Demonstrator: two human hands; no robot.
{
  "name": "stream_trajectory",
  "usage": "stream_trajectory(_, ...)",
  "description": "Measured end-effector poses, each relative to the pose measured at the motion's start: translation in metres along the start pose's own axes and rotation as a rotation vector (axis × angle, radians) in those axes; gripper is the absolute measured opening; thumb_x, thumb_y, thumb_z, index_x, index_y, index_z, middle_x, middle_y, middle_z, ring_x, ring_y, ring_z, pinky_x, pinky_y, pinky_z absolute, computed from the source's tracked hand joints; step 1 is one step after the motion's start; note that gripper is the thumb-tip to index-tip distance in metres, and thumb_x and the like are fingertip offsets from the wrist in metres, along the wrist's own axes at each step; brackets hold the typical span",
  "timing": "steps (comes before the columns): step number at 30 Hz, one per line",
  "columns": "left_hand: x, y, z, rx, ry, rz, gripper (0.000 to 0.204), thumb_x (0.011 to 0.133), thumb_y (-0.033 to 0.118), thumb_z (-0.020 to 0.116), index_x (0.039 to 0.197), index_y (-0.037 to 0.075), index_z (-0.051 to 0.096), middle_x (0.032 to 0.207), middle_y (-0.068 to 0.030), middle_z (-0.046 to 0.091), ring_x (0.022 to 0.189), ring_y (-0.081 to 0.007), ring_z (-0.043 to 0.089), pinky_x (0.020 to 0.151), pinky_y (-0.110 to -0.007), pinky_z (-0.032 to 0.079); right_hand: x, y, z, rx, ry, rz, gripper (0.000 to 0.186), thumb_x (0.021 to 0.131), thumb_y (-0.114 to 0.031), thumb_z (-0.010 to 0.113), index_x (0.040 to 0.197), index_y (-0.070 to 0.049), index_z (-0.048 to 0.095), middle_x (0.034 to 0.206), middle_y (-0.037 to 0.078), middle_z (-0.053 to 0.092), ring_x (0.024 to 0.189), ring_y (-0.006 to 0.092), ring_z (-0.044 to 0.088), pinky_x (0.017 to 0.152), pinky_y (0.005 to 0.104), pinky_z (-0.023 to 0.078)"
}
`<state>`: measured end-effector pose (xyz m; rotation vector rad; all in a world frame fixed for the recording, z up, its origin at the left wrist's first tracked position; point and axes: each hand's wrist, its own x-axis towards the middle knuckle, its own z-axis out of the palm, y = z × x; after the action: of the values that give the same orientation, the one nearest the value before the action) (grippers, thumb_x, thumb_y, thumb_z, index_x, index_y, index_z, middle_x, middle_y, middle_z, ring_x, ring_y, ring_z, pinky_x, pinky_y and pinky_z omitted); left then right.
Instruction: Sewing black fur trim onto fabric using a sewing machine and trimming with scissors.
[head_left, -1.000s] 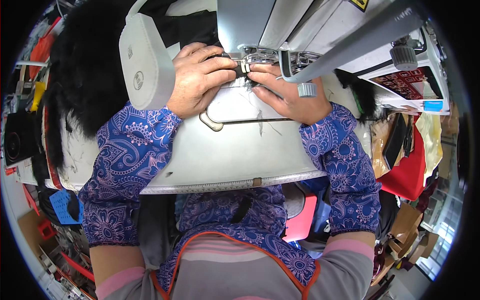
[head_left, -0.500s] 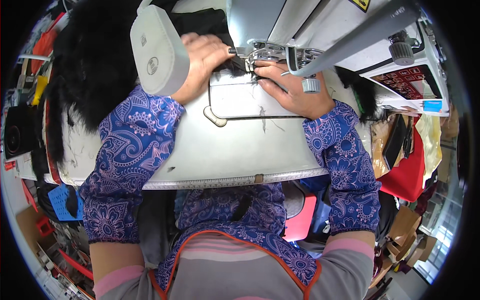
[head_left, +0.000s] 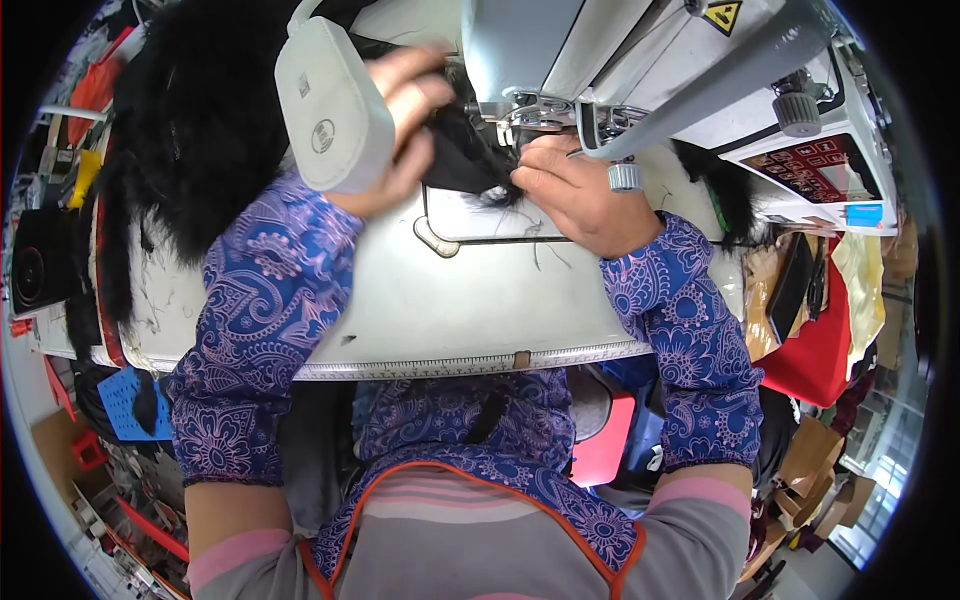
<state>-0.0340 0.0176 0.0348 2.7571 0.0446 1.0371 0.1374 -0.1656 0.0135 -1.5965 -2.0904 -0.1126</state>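
A piece of black furry fabric (head_left: 460, 150) lies under the presser foot of a sewing machine (head_left: 525, 55), with a fold hanging over the pale needle plate. My right hand (head_left: 585, 195) is closed on the fabric's edge just right of the needle area, fingers bunched together. My left hand (head_left: 400, 130) is blurred by motion, its fingers apart over the fabric left of the machine head. A white lamp-like head (head_left: 335, 105) hides part of that hand and its wrist. Whether the left fingertips touch the fabric I cannot tell.
A large heap of black fur (head_left: 190, 110) covers the left of the table (head_left: 480, 300). A measuring tape (head_left: 440, 365) runs along its front edge. The grey bar (head_left: 720, 85) and control panel (head_left: 815, 165) stand at right. A red cloth (head_left: 805, 355) hangs beyond the right edge.
My left hand has lifted from lying on the fabric, its fingers now spread. The fabric has folded toward me over the needle plate. My right hand has drawn slightly nearer, fingers bunched.
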Motion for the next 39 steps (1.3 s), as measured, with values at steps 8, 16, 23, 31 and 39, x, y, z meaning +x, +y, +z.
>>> stream_trajectory(8,0.021,-0.065,0.039,0.077,0.004,-0.265,0.023,0.076,0.009,0.066,0.098,0.003,0.063,0.100,-0.0172,0.060,0.092,-0.0349,0.060,0.074,-0.038,0.050,0.005,-0.005,-0.001,-0.057,-0.012,-0.097,0.021,0.073,-0.002,0.059,0.094,0.000,0.062,0.098,0.011,0.062,0.093,0.0262,0.061,0.081,0.0340,0.052)
stream_trajectory(16,0.029,-0.100,0.054,-0.085,0.181,-0.276,0.039,0.082,0.014,0.056,0.121,0.007,0.057,0.125,-0.0244,0.053,0.116,-0.0374,0.050,0.096,-0.038,0.042,0.010,-0.013,-0.005,-0.104,-0.024,-0.129,0.019,0.076,-0.003,0.058,0.094,0.000,0.063,0.102,0.011,0.063,0.099,0.0247,0.060,0.086,0.0355,0.049)
stream_trajectory(23,-0.019,-0.011,-0.009,0.044,-0.147,0.357,0.032,0.069,0.009,0.067,0.101,0.008,0.063,0.105,-0.0077,0.063,0.095,-0.0254,0.058,0.075,-0.035,0.047,0.003,-0.005,0.006,-0.028,-0.033,-0.121,0.018,0.076,-0.003,0.057,0.093,-0.001,0.063,0.108,0.010,0.063,0.103,0.0234,0.059,0.090,0.0387,0.045)
stream_trajectory(31,-0.018,0.009,-0.002,0.070,-0.214,0.317,0.021,0.065,0.011,0.071,0.085,0.005,0.065,0.082,-0.0039,0.060,0.095,-0.0233,0.057,0.080,-0.038,0.048,0.003,-0.019,0.001,-0.160,-0.070,0.177,0.019,0.077,-0.006,0.063,0.096,-0.006,0.062,0.111,0.003,0.063,0.103,0.0221,0.060,0.088,0.0371,0.048)
stream_trajectory(39,-0.019,0.011,0.008,-0.049,-0.163,0.328,0.024,0.062,0.005,0.068,0.085,0.003,0.066,0.082,-0.0058,0.062,0.085,-0.0222,0.063,0.072,-0.035,0.050,0.005,-0.013,0.000,-0.169,-0.003,0.139,0.022,0.074,-0.002,0.065,0.095,-0.007,0.061,0.104,0.004,0.062,0.100,0.0224,0.061,0.084,0.0338,0.049)
